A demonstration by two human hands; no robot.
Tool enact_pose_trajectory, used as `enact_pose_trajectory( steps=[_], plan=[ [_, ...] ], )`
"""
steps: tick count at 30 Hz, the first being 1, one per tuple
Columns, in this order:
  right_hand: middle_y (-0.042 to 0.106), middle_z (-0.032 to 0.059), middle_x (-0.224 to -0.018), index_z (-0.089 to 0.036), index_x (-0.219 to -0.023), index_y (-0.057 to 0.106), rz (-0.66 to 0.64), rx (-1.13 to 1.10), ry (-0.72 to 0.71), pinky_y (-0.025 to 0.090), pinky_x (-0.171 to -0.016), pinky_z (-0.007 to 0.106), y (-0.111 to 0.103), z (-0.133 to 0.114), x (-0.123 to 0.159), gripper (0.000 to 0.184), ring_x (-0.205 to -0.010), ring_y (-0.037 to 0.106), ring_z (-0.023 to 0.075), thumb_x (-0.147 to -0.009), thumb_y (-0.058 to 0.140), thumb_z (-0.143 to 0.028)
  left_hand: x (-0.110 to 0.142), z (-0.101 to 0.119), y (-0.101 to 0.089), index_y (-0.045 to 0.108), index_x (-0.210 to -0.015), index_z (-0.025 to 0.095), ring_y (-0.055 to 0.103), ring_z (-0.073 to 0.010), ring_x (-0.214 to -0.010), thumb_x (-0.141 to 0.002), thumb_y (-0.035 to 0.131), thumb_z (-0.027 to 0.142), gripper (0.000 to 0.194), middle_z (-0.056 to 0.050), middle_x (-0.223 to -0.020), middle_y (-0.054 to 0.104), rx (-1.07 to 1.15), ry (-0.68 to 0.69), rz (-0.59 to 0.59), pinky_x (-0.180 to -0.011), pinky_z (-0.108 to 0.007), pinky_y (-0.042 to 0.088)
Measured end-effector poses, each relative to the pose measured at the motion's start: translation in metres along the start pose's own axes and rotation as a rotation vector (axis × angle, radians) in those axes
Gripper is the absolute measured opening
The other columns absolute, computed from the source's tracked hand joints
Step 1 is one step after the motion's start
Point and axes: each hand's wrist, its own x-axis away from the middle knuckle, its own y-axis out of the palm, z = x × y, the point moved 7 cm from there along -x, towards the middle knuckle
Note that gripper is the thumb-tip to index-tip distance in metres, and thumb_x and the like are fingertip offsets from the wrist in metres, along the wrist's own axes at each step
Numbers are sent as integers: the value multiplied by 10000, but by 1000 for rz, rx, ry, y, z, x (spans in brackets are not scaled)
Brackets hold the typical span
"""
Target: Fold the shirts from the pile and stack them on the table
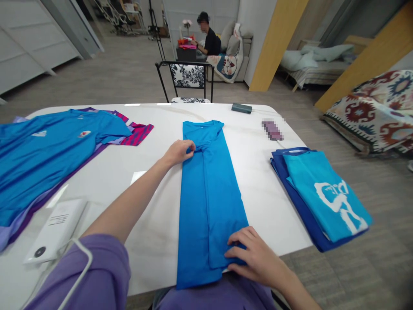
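A blue shirt point(209, 189) lies folded into a long narrow strip down the middle of the white table point(254, 172). My left hand point(179, 152) is stretched forward and pinches the folded edge near the shirt's collar end. My right hand point(253, 256) rests at the near end of the strip, fingers curled onto the lower hem at the table's front edge. Both hands touch the same shirt.
A pile of spread shirts point(48, 150), blue on top, covers the table's left. Folded blue bags point(322, 198) lie at the right edge. A white box point(54, 230) sits near left, a grey case point(241, 108) at the far edge. A chair point(187, 79) stands beyond; a person sits farther back.
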Motion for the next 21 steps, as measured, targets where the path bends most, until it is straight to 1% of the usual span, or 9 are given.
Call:
enact_pose_trajectory(
  steps=[3,6,8,9,11,13,15,17,21],
  plan=[
    [848,-12,-1274,-677,-1494,712,-75,-30,-65,643,-1042,554,-45,-15,-11,548,-1166,824,257,-969,851,-607,-4,-18,-9,773,-1130,260,719,-262,-1024,-895,778,390,268,-41,-1056,787,1,-81,45,-1135,-412,494],
    [846,32,-1277,-494,-1439,793,-59,11,-73,620,-1061,543,-114,1,-66,375,-1159,807,282,-1069,765,-553,-30,-43,-16,697,-1322,224,692,-256,-1032,-1041,626,435,358,-102,-1222,722,3,-240,200,-1072,-416,536],
    [842,64,-1277,-391,-1390,808,-13,45,-55,615,-1028,498,-162,38,-130,324,-1087,803,278,-1131,660,-515,-50,-59,-13,664,-1364,202,677,-289,-1140,-1067,612,476,407,-153,-1340,646,8,-333,280,-1109,-460,537],
    [838,73,-1269,-353,-1375,805,40,64,-15,616,-1001,473,-186,65,-167,326,-1057,795,276,-1139,626,-489,-58,-66,-9,670,-1343,203,661,-318,-1212,-1052,649,499,416,-167,-1367,616,10,-365,304,-1152,-497,520],
    [824,99,-1276,-280,-1299,809,230,91,92,607,-1029,456,-231,126,-241,308,-1107,771,294,-1124,593,-411,-68,-77,-1,696,-1260,226,608,-375,-1340,-1002,731,517,391,-168,-1371,591,13,-395,331,-1236,-568,460],
    [798,121,-1280,-234,-1347,776,430,43,216,597,-1092,456,-263,188,-303,353,-1165,745,290,-1122,522,-331,-70,-88,5,706,-1178,247,595,-381,-1360,-988,746,487,308,-149,-1346,596,20,-401,346,-1261,-586,430],
    [753,130,-1285,-215,-1384,756,538,7,295,579,-1149,461,-278,236,-351,370,-1202,715,282,-1105,533,-310,-70,-98,8,689,-1125,254,629,-336,-1283,-1015,696,435,212,-124,-1308,612,34,-406,366,-1224,-536,466],
    [688,134,-1344,-218,-1383,759,589,-15,305,559,-1191,438,-283,267,-386,355,-1235,684,267,-1084,607,-333,-69,-107,8,660,-1111,256,653,-287,-1190,-1041,636,387,151,-99,-1268,626,49,-411,394,-1154,-473,512],
    [595,127,-1416,-212,-1315,808,545,-17,244,550,-1187,390,-279,296,-433,331,-1159,657,238,-1027,736,-357,-71,-118,8,619,-1064,259,651,-250,-1093,-1009,646,332,95,-66,-1203,644,70,-396,443,-1067,-426,534]
  ],
)
